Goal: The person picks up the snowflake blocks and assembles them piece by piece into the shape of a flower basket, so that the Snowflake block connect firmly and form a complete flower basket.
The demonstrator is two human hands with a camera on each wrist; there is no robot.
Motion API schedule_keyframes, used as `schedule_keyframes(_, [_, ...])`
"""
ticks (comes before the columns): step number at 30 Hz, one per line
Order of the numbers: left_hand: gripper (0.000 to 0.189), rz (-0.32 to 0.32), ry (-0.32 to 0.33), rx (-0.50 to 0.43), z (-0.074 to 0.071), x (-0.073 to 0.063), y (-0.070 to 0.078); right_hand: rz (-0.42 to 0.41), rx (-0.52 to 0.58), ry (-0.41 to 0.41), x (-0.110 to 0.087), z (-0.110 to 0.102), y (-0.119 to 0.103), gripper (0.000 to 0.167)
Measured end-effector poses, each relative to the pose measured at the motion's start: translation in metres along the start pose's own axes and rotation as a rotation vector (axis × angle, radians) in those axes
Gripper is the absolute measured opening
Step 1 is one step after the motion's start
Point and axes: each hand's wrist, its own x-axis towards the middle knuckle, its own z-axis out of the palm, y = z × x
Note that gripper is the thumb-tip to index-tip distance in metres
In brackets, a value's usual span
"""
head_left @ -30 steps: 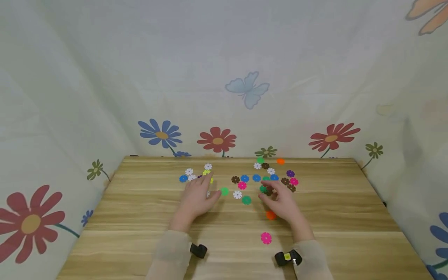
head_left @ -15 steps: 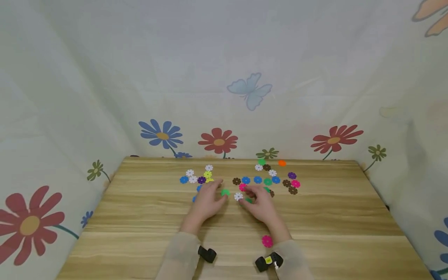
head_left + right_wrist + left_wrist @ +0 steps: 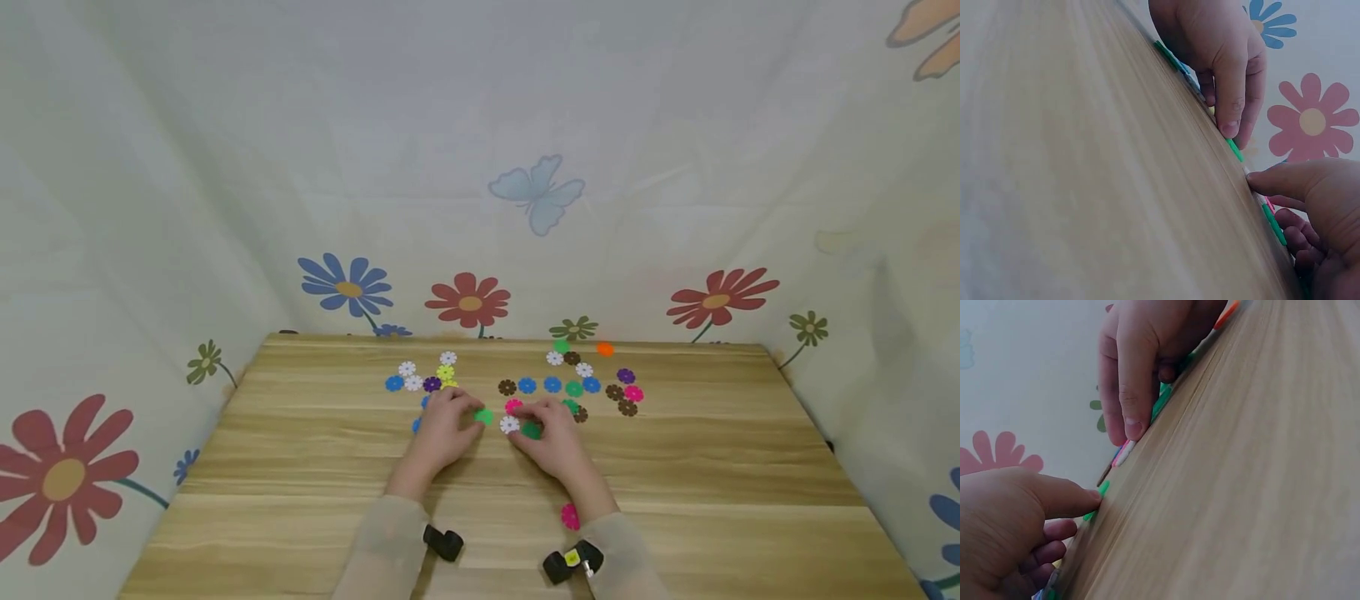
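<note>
My left hand [image 3: 442, 429] pinches a light green snowflake-shaped building disc [image 3: 485, 417] at its edge, thumb on the near side. The disc [image 3: 1235, 150] lies almost flat on the table, as the right wrist view shows. Just right of it my right hand [image 3: 558, 437] holds a white snowflake disc [image 3: 509, 425] between thumb and index finger, low against the wood; in the left wrist view this white disc [image 3: 1125, 453] touches or nearly touches a pink one. The pink disc [image 3: 513, 406] sits behind it, and a dark green disc [image 3: 532, 430] lies under my right palm.
Several loose discs lie behind both hands: brown [image 3: 507, 387], blue [image 3: 527, 385], purple [image 3: 432, 383] and an orange one [image 3: 605, 349] near the back edge. Another pink disc [image 3: 570, 517] is by my right wrist. A printed curtain [image 3: 480, 192] hangs behind the wooden table [image 3: 262, 500].
My right hand has moved left from the dark green and brown discs to the white disc. My left hand has shifted right, and its fingers have closed on the light green disc.
</note>
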Motion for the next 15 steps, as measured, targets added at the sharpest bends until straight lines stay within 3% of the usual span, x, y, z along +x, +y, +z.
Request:
schedule_keyframes(5, [0.023, -0.008, -0.020, -0.012, -0.0006, -0.0004, 0.0021, 0.047, -0.005, 0.002, -0.0013, 0.0009, 0.0004, 0.036])
schedule_keyframes(15, [0.024, -0.014, -0.029, -0.027, -0.0002, -0.0002, 0.0007, 0.008, -0.001, 0.021, -0.0027, 0.0020, -0.0041, 0.027])
